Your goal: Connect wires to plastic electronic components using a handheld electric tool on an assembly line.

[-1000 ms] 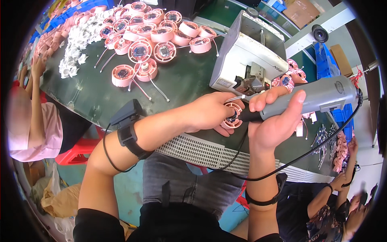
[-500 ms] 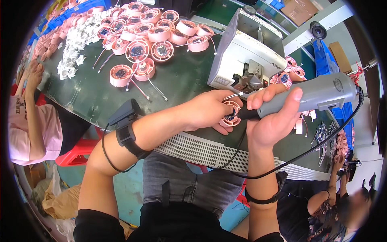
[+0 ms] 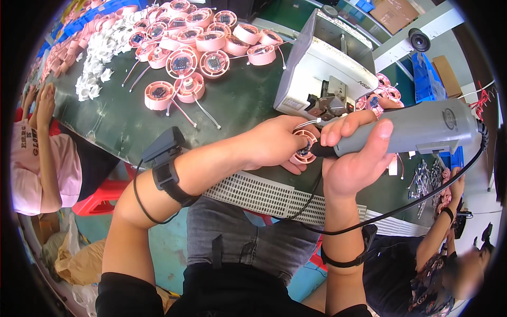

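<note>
Between the fingers of my left hand (image 3: pixel 274 143) is a round pink plastic housing (image 3: pixel 300 157) with a small circuit board inside and a short white cable at its top. That hand is closed on it from the left. My right hand (image 3: pixel 353 158) is wrapped around a thick grey electric screwdriver (image 3: pixel 412 127), which lies nearly level. Its black nose (image 3: pixel 322 150) points left into the housing's open face. The bit's tip and any screw are hidden. A white-and-grey box-shaped machine (image 3: pixel 327 68) with a metal mechanism at its front stands just beyond my hands.
Many similar pink housings (image 3: pixel 208 39) with cables pile up at the far left, beside white plastic parts (image 3: pixel 97 66). A perforated white strip (image 3: pixel 253 189) runs along the table's near edge. The screwdriver's black cable (image 3: pixel 391 212) loops over my right forearm. Co-workers sit on both sides.
My hands keep the housing and screwdriver together, with only a slight shift of the tool. At the right, a co-worker's arm has reached farther over the table; the left co-worker's hands have shifted.
</note>
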The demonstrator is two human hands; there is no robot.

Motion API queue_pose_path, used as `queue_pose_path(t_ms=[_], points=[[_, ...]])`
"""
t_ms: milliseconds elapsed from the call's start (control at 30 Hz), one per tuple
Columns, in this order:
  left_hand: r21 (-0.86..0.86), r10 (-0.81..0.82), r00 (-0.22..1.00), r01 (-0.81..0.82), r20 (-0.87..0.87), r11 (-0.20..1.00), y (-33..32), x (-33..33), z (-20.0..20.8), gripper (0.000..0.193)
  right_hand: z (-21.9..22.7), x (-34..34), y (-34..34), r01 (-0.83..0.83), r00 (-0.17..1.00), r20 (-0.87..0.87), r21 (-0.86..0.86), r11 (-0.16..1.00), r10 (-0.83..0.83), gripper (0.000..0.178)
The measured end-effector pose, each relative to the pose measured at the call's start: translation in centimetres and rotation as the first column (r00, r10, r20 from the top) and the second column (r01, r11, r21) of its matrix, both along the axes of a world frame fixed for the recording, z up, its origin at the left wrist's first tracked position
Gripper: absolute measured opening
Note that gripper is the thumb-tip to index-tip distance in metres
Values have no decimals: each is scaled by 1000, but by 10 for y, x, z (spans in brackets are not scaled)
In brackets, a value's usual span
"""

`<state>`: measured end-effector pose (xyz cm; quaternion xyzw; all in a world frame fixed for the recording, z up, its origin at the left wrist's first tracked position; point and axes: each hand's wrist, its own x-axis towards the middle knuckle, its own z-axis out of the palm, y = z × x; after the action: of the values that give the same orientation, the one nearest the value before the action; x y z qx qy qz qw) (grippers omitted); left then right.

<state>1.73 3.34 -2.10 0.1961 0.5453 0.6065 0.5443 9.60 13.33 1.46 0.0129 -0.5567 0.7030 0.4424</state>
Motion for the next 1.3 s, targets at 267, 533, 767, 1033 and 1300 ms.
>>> queue_pose_path(t_ms=[267,533,767,1033,1300], points=[[6,-64,998,64,-9,998,-2,-5,-6,27,-5,-3,-4,-35,999,6,37,999,35,45],[131,11,999,-5,-46,991,3,-1,-13,25,-26,3,11,64,998,-5,476,877,-70,52],[-80,119,435,-413,-892,907,-72,-29,60,19,-12,83,94,381,638,224,740,555,-737,47],[345,385,-154,-796,-910,498,-103,-33,73,69,-49,130,152,117,230,74,988,103,-970,35],[264,-28,1000,30,-12,964,-10,31,15,53,-5,85,47,111,855,122,906,409,-503,32]])
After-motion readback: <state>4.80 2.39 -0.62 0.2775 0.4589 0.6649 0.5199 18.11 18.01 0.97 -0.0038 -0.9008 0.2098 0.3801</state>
